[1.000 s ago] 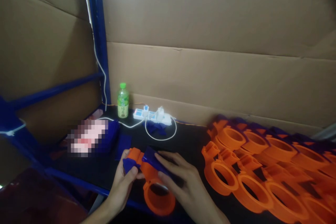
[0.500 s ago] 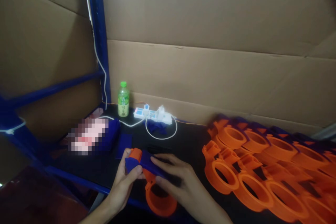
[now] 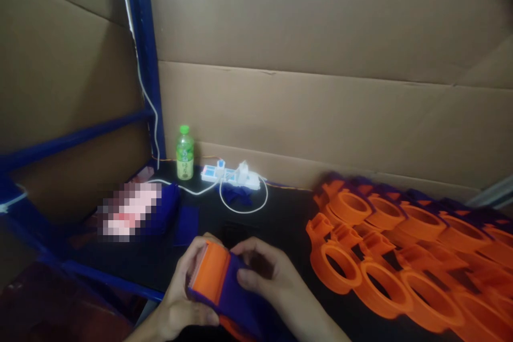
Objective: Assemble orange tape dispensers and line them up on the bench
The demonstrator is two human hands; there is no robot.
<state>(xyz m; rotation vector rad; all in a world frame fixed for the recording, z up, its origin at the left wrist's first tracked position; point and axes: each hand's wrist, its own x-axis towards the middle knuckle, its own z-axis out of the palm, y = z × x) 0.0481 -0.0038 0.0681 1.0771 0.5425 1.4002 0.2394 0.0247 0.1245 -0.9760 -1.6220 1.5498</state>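
Observation:
Between my hands is a tape dispenser with an orange plastic body point(image 3: 212, 272) and a dark blue plastic flap point(image 3: 242, 302) attached. Its toothed edge lies along the left side, by my left palm. My left hand point(image 3: 182, 288) is closed round the orange end, thumb below and fingers behind it. On the blue flap, my right hand point(image 3: 276, 283) grips with thumb on the near face and index finger at the upper edge. The lower part of the dispenser is blurred and partly cut off by the frame's bottom.
Rows of orange ring-shaped dispenser bodies point(image 3: 385, 288) lie on the black table point(image 3: 160, 262) at right, some with blue parts behind. At the back stand a green-capped bottle point(image 3: 185, 155) and a white power strip point(image 3: 230, 175) with looped cable. A blue sheet point(image 3: 187, 224) lies left of centre.
The dispenser has been turned and tilted, so its orange end now faces up and its ring has swung down out of view. Both hands have shifted their hold.

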